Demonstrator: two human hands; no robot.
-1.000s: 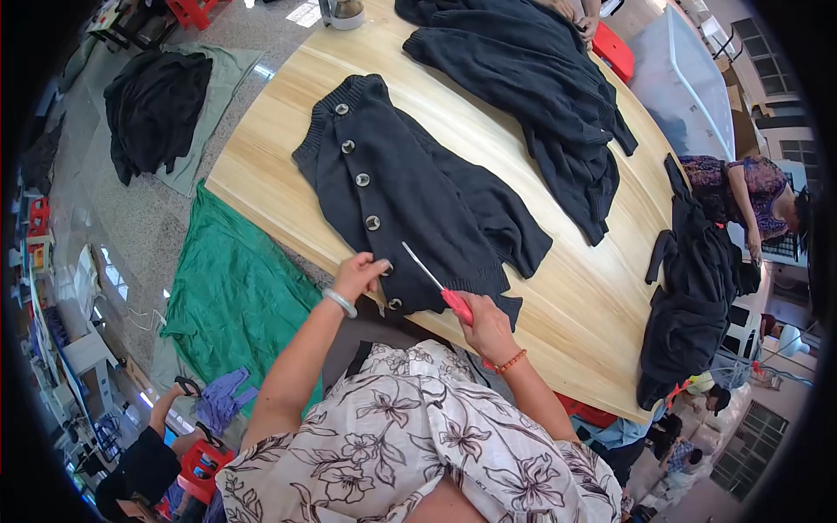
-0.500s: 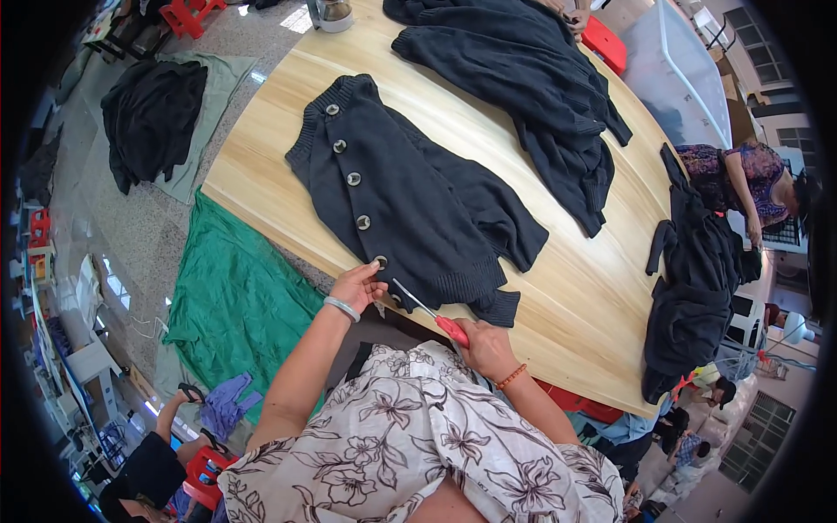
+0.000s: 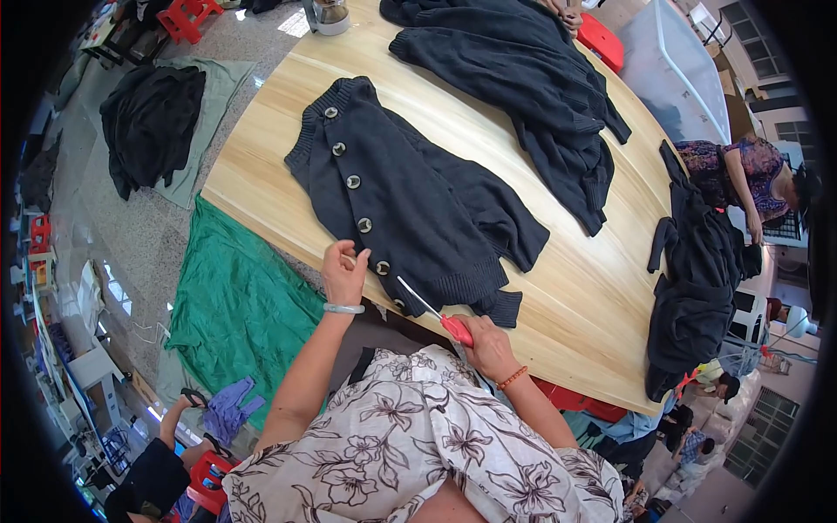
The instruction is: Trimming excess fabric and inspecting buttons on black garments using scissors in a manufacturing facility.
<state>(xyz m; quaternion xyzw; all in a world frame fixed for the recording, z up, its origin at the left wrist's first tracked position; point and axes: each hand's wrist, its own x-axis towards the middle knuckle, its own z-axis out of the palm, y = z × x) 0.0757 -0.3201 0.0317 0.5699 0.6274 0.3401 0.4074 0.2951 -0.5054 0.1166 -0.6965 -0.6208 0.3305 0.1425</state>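
Right hand (image 3: 490,347) is gripping a red-handled tool (image 3: 452,327), its thin metal shaft pointing over the dark cardigan (image 3: 418,200). Left hand (image 3: 346,275) is hovering beside the cardigan's row of buttons (image 3: 353,181), thumb and fingers curving slightly apart; whether they are pinching anything, one cannot tell. The cardigan is lying by the table's (image 3: 584,322) near edge, while another dark garment (image 3: 523,87) is lying toward the far edge.

On the floor to your left, a green sheet (image 3: 231,301) spreads out, a crumpled purple cloth (image 3: 228,410) near its lower edge. Across to your right, a translucent bin (image 3: 670,83) stands near a red stool (image 3: 602,41).
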